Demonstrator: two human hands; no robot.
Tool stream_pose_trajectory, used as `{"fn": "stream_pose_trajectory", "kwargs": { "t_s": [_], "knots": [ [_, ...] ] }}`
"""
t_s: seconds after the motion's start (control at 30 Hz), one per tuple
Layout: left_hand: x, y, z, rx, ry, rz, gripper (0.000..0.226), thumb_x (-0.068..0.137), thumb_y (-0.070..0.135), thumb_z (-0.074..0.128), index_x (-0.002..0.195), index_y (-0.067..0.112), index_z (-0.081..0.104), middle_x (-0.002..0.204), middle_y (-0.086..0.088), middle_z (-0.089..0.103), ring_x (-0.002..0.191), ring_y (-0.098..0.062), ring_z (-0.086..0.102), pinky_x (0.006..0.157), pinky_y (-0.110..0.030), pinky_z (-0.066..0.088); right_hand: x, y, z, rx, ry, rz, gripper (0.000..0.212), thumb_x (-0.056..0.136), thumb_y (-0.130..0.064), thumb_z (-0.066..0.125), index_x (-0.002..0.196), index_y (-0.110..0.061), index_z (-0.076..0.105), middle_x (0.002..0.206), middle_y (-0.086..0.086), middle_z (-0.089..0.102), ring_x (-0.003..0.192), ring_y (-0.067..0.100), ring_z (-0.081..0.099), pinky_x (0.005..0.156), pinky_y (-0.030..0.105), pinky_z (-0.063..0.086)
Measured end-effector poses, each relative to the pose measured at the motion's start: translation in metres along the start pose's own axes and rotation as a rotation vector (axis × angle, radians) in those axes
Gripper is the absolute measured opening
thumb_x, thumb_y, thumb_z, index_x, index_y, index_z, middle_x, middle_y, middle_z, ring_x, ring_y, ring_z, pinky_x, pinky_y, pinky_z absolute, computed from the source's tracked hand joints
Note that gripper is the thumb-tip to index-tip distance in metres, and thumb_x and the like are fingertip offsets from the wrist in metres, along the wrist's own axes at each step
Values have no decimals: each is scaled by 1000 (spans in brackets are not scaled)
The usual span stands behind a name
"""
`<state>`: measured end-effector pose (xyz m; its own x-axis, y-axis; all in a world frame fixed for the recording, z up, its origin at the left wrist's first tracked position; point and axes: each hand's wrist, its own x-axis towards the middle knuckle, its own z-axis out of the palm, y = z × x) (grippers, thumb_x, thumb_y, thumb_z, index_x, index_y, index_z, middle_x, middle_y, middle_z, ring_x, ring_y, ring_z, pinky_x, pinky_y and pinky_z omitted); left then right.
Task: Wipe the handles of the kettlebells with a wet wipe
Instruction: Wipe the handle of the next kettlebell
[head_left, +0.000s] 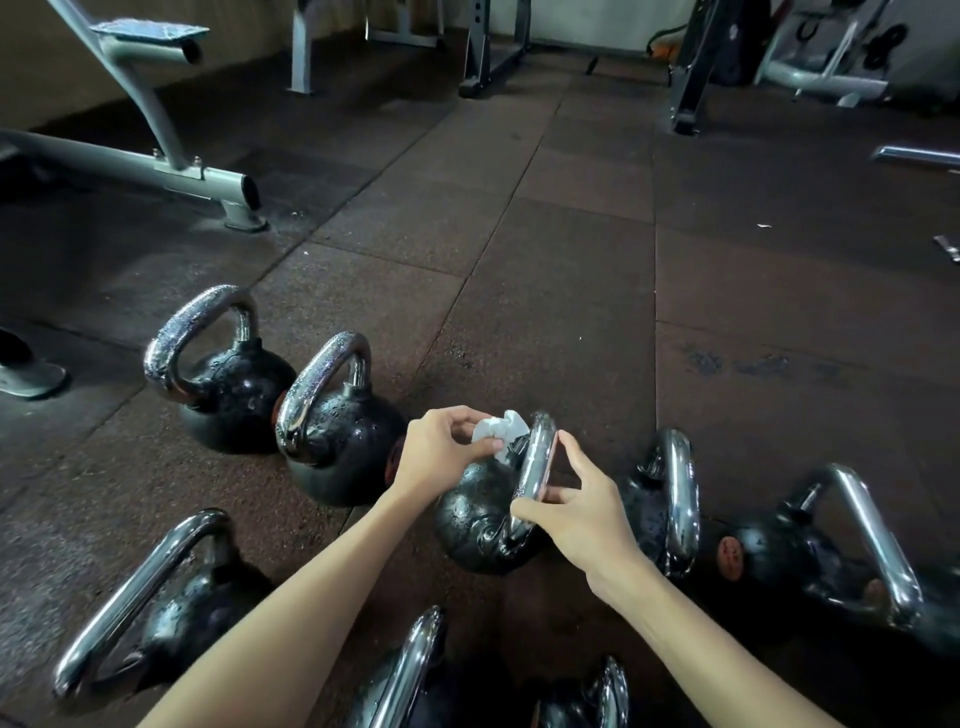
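Left hand (436, 457) pinches the balled wet wipe (501, 434) at the far end of the middle kettlebell (470, 519)'s chrome handle (537, 460), right hand (582, 514) seemingly pinching its near end; the wet chrome could slip, tipping the bell onto the neighbouring kettlebell (667, 499).

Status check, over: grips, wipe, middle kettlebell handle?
Left grip pinches wet wipe beside top of kettlebell handle. Right grip pinches that handle, thumb and forefinger. Nothing in the way.

cam: just one, head-worn wide-angle | spot: above the kettlebells (467, 514), looking forward and down | range: pretty close, bells fill the bottom edge | far end: rubber floor (571, 249) runs off to gym frames (480, 52)
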<state>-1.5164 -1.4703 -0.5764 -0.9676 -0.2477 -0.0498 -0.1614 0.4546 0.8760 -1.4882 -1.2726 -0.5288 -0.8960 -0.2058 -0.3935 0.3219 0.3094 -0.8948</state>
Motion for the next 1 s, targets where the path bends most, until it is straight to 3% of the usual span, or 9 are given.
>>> {"fn": "stream_pose_trajectory", "kwargs": {
  "t_s": [0.13,0.3,0.4,0.5,0.6,0.77,0.8,0.9,1.0],
  "knots": [
    [10,-7,29,8,-78,26,22,78,30,89,98,33,81,81,23,77,80,9,70,74,-7,48,-5,6,-13,-13,-13,3,107,77,-5,81,160,-42,23,86,-4,80,91,1,74,67,11,44],
    [17,-12,61,124,-101,75,7,84,37,82,91,39,81,79,15,76,76,-5,68,70,-23,49,-4,15,-31,-14,-13,20,106,78,-8,81,159,-44,25,88,-6,80,93,1,74,85,17,41],
    [24,-6,69,148,-67,98,3,85,35,81,87,36,81,78,6,74,74,-11,64,64,-24,41,-3,13,-40,0,-10,19,101,80,-8,82,158,-43,28,88,-5,81,91,-1,73,79,15,42],
    [31,8,74,60,-79,132,12,85,30,82,97,33,83,88,10,79,83,-10,70,75,-20,50,-5,11,-48,3,-34,36,102,80,-9,84,158,-44,29,90,-4,81,75,-6,71,92,24,44],
    [39,19,71,79,-128,200,14,86,25,81,97,33,84,94,11,79,87,-6,69,80,-21,51,-10,10,-51,11,-62,41,103,81,-7,84,158,-43,27,93,-2,81,49,-6,58,67,19,34],
    [45,20,57,107,-222,122,4,86,37,80,86,41,82,86,2,79,73,-7,57,77,-44,53,-12,9,-47,6,-66,47,104,81,-5,84,159,-41,26,93,0,81,46,-5,55,48,12,35],
    [43,22,55,104,-219,128,6,86,37,81,83,42,81,85,3,79,72,-6,56,72,-41,50,-13,9,-45,14,-61,50,104,81,-2,83,159,-40,26,92,2,80,45,-4,55,44,10,36],
    [30,30,47,85,-236,188,8,86,31,82,92,36,83,79,18,73,71,3,60,68,-17,43,-13,8,-44,36,-47,65,103,81,5,81,159,-35,28,84,3,78,43,-2,54,40,8,37],
    [14,34,38,116,-317,243,15,85,28,83,100,27,84,80,21,72,75,3,63,69,-15,45,-9,8,-46,55,-42,88,103,79,3,83,158,-39,30,88,5,79,49,-1,61,45,9,38]
  ]
}}
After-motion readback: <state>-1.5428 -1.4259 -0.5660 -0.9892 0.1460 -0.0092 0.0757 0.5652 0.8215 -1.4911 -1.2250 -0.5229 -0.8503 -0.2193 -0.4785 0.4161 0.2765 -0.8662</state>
